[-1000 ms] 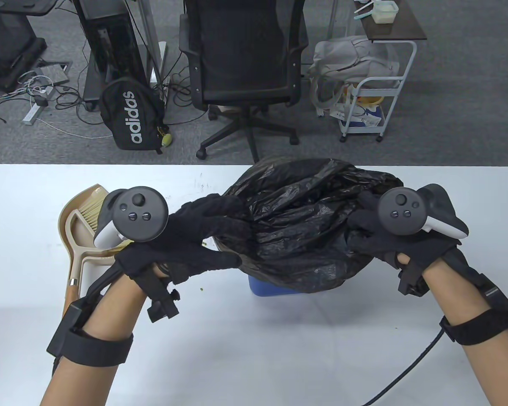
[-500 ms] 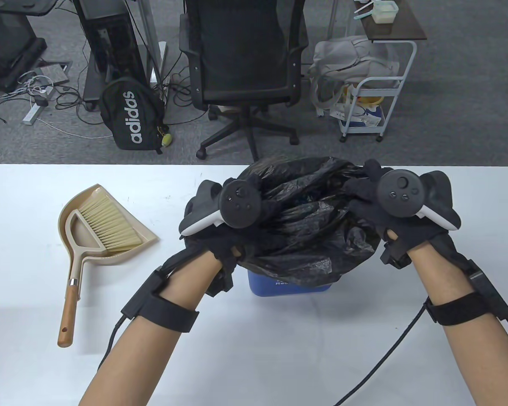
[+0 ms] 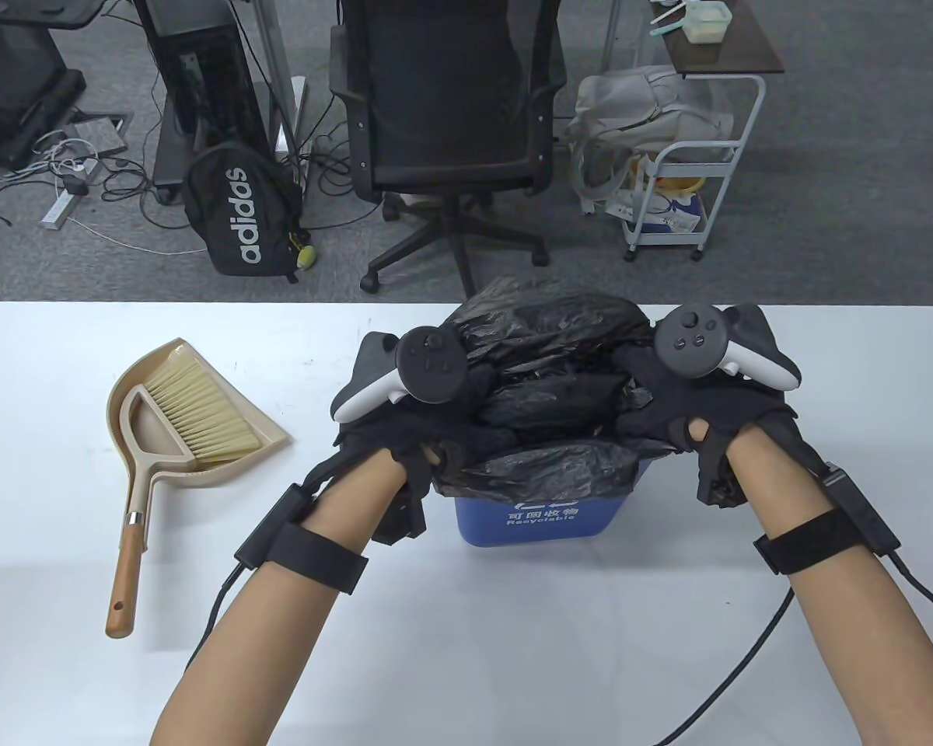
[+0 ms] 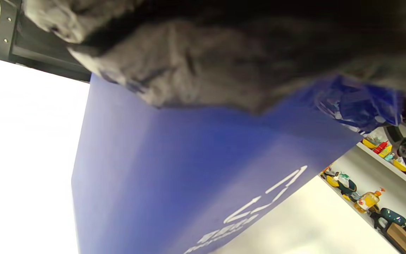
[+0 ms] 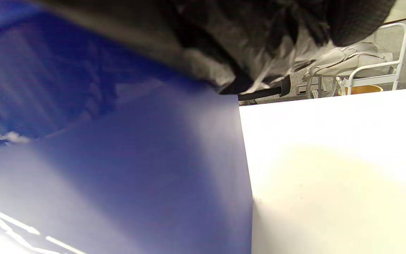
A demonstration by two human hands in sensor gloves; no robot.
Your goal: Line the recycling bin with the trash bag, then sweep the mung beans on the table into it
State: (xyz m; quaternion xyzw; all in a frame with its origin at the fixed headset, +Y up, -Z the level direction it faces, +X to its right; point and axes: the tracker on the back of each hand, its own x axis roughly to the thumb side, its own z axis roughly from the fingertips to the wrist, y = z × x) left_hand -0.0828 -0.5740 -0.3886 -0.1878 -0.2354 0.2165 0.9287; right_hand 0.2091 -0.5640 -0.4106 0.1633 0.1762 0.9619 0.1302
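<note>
Trash bag (image 3: pixel 548 334): glossy black.
Recycling bin (image 3: pixel 532 524): blue, white lettering.
Dustpan (image 3: pixel 272 439): beige.
Table (image 3: pixel 513 660): white.

Both forearms reach up from the bottom edge toward mid-frame, the left hand (image 3: pixel 404 435) at centre-left, the right hand (image 3: pixel 696 416) at centre-right. Each hand is knuckles-up with fingers curled down, gripping black plastic, and a tracker sits on each hand's back.

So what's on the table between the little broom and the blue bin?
Mostly bare white table in the table view; the left hand reaches the blue plastic recycling bin, beige brush apart.
</note>
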